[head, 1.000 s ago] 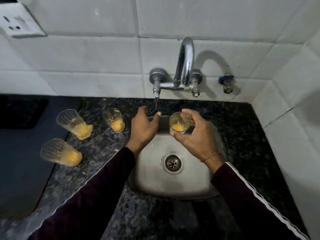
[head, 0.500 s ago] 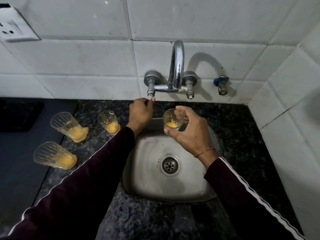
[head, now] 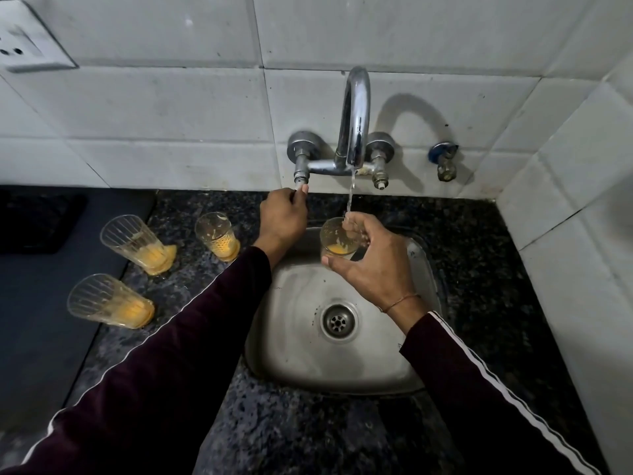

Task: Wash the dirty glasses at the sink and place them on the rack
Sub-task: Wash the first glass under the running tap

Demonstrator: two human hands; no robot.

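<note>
My right hand (head: 375,265) grips a clear glass (head: 337,240) with orange residue at its bottom, held upright over the steel sink (head: 294,337). A thin stream of water (head: 350,193) falls from the chrome tap spout (head: 356,125) into the glass. My left hand (head: 282,216) grips the tap's left handle (head: 300,178). Three more dirty glasses stand on the dark granite counter left of the sink: one nearest the sink (head: 216,236), one further left (head: 137,243) and one nearer me (head: 108,301).
The sink drain (head: 339,320) sits in the basin's middle. A small blue-capped valve (head: 445,161) sticks out of the tiled wall right of the tap. A wall socket (head: 24,46) is at top left. A dark mat (head: 37,221) lies at the left.
My left hand rose from the sink's rim to the tap's left handle and closed on it. Water now runs into the glass, which my right hand keeps under the spout.
</note>
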